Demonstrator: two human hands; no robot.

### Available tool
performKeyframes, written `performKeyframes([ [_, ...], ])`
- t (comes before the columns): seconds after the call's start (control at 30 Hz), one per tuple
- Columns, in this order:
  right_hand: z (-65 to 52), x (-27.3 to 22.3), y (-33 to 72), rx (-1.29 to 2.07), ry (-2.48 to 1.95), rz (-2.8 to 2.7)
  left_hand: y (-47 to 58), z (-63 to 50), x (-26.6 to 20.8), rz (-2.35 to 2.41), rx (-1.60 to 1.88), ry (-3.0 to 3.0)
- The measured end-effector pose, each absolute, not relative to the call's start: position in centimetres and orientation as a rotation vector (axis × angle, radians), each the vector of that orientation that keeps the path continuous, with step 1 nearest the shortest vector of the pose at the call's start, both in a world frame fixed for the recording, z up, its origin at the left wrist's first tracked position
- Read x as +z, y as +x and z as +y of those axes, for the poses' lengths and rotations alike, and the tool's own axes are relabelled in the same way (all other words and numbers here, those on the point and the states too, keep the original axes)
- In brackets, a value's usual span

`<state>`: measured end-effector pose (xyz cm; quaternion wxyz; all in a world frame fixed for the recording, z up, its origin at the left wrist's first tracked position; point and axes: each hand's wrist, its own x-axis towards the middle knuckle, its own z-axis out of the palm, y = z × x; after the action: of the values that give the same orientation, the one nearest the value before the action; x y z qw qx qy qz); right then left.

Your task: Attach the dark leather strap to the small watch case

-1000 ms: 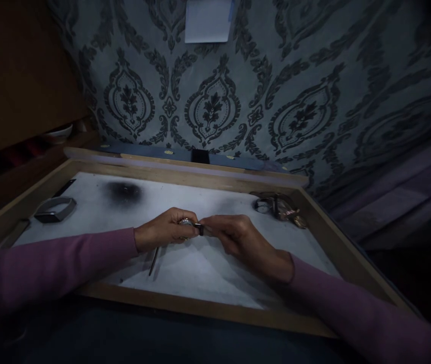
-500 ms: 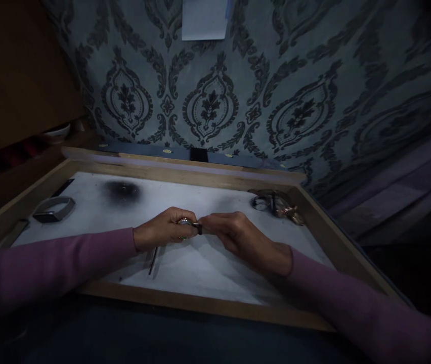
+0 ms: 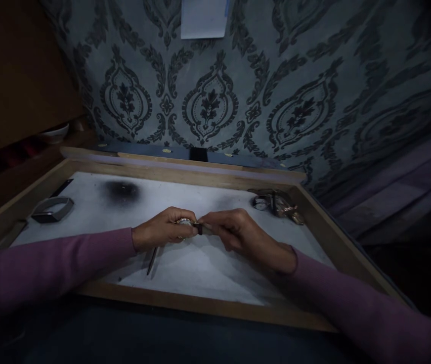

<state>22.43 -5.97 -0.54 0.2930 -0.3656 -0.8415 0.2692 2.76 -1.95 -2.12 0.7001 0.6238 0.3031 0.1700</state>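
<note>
My left hand [image 3: 166, 226] is closed around a wristwatch [image 3: 185, 222] with a round pale dial and a gold-coloured rim, held over the white surface. A short dark piece [image 3: 200, 228], seemingly part of the strap, sticks out of its right side. My right hand [image 3: 238, 232] meets it there, thumb and fingers pinched together. A pale slim thing [image 3: 208, 231] shows at those fingertips, too dim to name. Below my left hand, a thin rod-like tool [image 3: 152, 261] slants down; its upper end is hidden.
A wooden-rimmed tray [image 3: 185, 299] with a white bottom surrounds the work. Several watches [image 3: 278, 205] lie heaped in its far right corner. On the left sits a grey watch with a closed band [image 3: 53, 210]. Patterned wallpaper [image 3: 210, 106] rises behind.
My right hand's fingers have shifted and curled slightly at the watch's edge, showing more of the pale thing. The watch dial has tilted a little more into view.
</note>
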Motion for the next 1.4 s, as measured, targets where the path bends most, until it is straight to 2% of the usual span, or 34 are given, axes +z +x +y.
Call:
performKeyframes([
  [0.6,-5.9,-0.2,22.3,0.626,-0.969,-2.353,2.9,-2.1,-2.1,0.707,0.370,1.429],
  [0.93,-6.0,-1.4,22.7,0.432,-0.889,-2.339,2.9,-1.8,-1.8,0.721,0.358,1.433],
  [1.4,-5.9,-1.2,22.8,0.444,-0.958,-2.303,2.7,-1.5,-2.1,0.728,0.372,1.455],
])
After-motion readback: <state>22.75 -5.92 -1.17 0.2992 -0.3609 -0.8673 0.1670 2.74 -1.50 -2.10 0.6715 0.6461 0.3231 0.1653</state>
